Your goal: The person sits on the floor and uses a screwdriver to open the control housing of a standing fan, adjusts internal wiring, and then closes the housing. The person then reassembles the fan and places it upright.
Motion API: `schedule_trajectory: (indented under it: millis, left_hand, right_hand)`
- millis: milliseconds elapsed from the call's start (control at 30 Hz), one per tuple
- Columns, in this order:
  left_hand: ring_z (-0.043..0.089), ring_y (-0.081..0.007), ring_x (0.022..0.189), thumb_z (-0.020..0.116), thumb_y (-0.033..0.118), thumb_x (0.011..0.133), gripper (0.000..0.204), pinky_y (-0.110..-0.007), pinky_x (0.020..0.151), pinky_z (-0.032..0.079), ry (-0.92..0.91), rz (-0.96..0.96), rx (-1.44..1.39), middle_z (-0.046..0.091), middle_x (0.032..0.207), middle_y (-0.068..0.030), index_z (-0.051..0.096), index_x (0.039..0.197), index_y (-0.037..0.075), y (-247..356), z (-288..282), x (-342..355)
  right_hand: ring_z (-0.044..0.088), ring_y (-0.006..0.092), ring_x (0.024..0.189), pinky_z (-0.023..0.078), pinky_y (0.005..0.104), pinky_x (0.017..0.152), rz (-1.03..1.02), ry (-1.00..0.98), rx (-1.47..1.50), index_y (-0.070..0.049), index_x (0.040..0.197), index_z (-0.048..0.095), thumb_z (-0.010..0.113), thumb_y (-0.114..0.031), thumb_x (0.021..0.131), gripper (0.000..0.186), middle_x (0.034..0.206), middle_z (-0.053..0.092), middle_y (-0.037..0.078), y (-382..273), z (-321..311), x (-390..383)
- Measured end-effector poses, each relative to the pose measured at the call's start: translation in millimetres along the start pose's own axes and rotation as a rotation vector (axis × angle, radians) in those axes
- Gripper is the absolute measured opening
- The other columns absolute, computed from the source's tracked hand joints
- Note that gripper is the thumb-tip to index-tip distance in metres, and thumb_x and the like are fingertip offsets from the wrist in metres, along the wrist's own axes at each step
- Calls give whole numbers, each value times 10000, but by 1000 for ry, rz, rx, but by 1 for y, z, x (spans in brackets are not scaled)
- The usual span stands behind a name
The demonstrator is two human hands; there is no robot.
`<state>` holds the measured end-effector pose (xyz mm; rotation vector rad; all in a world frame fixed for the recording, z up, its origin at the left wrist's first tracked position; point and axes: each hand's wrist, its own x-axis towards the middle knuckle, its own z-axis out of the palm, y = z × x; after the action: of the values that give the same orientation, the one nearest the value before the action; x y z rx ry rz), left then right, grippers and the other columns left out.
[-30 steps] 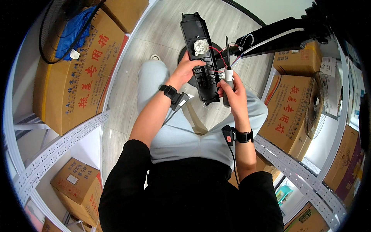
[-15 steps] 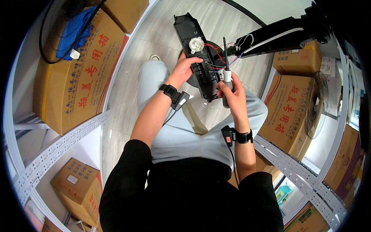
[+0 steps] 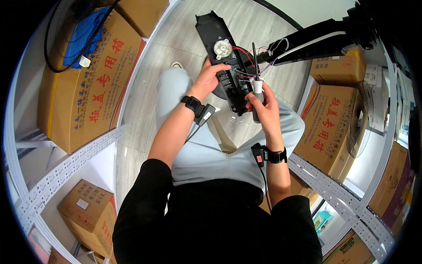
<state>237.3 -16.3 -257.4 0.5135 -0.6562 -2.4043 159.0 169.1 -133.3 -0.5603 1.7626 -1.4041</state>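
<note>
At the far left I see a black wire fan guard (image 3: 47, 46), with a bundled blue thing (image 3: 88, 31) beside it, against a large cardboard box (image 3: 94, 94) on a shelf. Under the perforated shelf rail (image 3: 66, 163), a smaller carton (image 3: 85, 213) sits lower down.

Moving right, I have the left hand (image 3: 208, 80) gripping a long black housing (image 3: 213, 31), its thumb laid across the front and the other fingers mostly hidden behind. The housing is tilted, held up over the floor (image 3: 176, 37) in front of the seated person's pale trousers (image 3: 173, 94). A round clear part (image 3: 223, 49) is set in its upper half, and red wires (image 3: 242, 52) run off its right side.

Just beside its lower right edge, I have the right hand (image 3: 267, 107) closed around the grey handle of a screwdriver (image 3: 257, 88), its dark shaft pointing up; I cannot tell whether those fingertips touch the housing. Farther right, a black arm (image 3: 310, 46) carries a white cable (image 3: 307, 44), and a second fan guard (image 3: 360, 119) stands against another cardboard box (image 3: 323, 121).
</note>
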Motion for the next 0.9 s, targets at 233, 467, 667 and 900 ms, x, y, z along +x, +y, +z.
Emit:
schedule_trajectory:
  millis: [233, 467, 667, 900]
  left_hand:
    - [646, -237, 1084, 621, -75, 835, 492, -384, 939, 539, -26, -15, -60, 646, 1203, -101, 529, 1307, 27, -3, 0, -4]
    - [632, -244, 1118, 641, -94, 807, 562, -390, 961, 528, -16, 0, -10, 631, 1226, -96, 496, 1335, 36, 6, 4, -4]
    - [624, -230, 1121, 637, -128, 777, 609, -386, 953, 524, 12, 1, 85, 621, 1228, -89, 463, 1336, 38, 7, 10, -4]
    - [622, -237, 1119, 635, -136, 769, 618, -390, 969, 519, 37, 10, 81, 614, 1237, -85, 469, 1333, 54, 5, 2, -2]
  right_hand:
    - [615, 102, 691, 502, 244, 606, 8, 0, 5, 0, 1421, 462, 647, -61, 921, 537, 901, 662, 65, 3, -3, 0]
    - [610, 99, 691, 494, 242, 601, -20, 7, 9, -16, 1418, 468, 642, -61, 926, 523, 898, 658, 62, -1, -9, -5]
    - [612, 100, 679, 493, 243, 588, -12, -4, -6, -24, 1433, 459, 645, -61, 923, 544, 899, 659, 64, 4, -12, -4]
    - [602, 105, 712, 496, 265, 631, 11, 2, -14, -1, 1420, 454, 641, -86, 942, 520, 930, 664, 85, 2, -8, -6]
